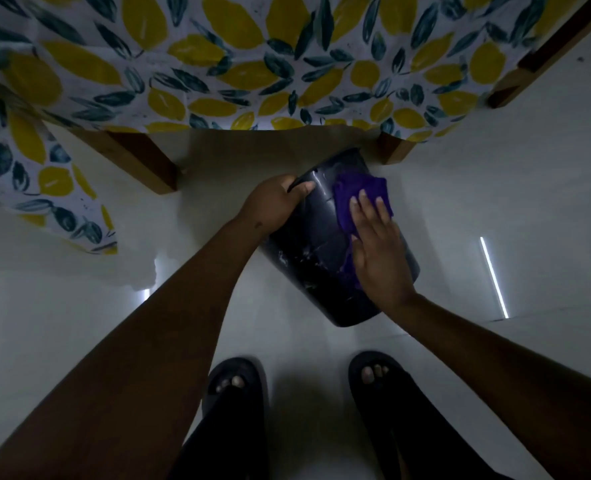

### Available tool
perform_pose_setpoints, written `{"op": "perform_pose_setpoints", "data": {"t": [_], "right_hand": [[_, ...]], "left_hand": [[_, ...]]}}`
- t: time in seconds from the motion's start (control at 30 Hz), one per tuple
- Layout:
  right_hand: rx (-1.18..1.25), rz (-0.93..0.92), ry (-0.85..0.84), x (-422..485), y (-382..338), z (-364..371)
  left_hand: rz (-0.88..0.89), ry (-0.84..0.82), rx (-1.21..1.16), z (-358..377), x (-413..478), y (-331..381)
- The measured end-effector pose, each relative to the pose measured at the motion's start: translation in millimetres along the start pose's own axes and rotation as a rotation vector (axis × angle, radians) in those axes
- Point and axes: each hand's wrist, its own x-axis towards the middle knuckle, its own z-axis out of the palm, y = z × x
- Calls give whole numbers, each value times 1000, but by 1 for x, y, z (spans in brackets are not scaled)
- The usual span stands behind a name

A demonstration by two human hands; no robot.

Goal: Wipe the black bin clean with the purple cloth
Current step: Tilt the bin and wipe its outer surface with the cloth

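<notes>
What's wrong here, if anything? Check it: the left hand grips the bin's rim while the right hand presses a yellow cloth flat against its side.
One thing is off: the cloth is purple, not yellow. The head view shows the right hand pressing it flat on the bin side, and the left hand gripping the rim, as you said. Yellow appears only on the leaf-print tablecloth above.

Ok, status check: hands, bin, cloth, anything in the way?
Left hand gripping black bin at rim, bin tipped. Right hand flat, pressing purple cloth on bin's side. Table leg close behind.
</notes>
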Motion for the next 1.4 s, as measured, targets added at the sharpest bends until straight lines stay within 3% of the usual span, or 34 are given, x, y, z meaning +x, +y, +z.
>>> {"op": "perform_pose_setpoints", "data": {"t": [0.07,0.23,0.47,0.57,0.73,0.9,1.0,1.07,1.23,1.4], "right_hand": [[-33,1,11,-17,8,3],[-265,-255,-103,-48,-1,19],[280,33,-2,-1,4,3],[359,72,10,13,16,6],[595,239,-64,21,37,-5],[83,-67,-40,-40,17,11],[-58,-240,-72,-30,2,9],[-44,-241,-64,-6,-6,3],[156,2,-34,8,0,1],[-196,-245,-102,-58,-9,20]], "left_hand": [[-14,12,9,1,2,-1],[-18,29,54,4,4,2],[-46,32,79,3,12,23],[-60,59,-14,-3,7,16],[24,24,68,-5,-12,-4],[21,63,31,1,-11,-8],[36,52,47,1,-7,-9],[40,28,60,1,-7,-11],[55,55,77,0,-4,-9],[37,62,91,6,2,-5]]}}
